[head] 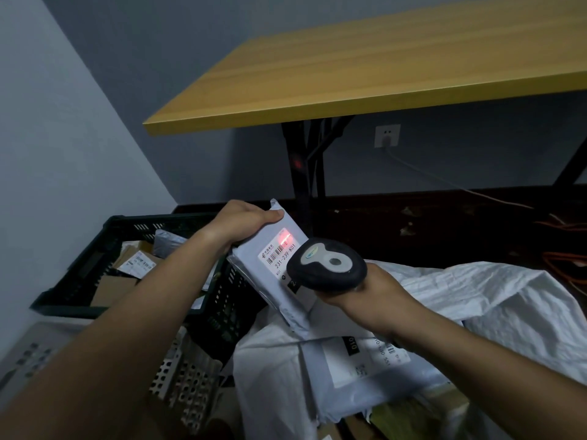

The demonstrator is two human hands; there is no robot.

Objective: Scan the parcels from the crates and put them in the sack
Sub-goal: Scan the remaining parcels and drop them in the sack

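Note:
My left hand grips the top edge of a pale grey parcel and holds it tilted above the gap between crate and sack. A white label with a barcode faces up, and a red scan light glows on it. My right hand grips a black and grey barcode scanner, aimed at that label from just below it. The white woven sack lies open at the lower right, with several scanned parcels inside. A dark green crate at the left holds more parcels and cardboard boxes.
A wooden table on black legs stands behind. A pale perforated crate sits under the green one at lower left. A wall socket with a white cable and orange cables on the dark floor lie at the right.

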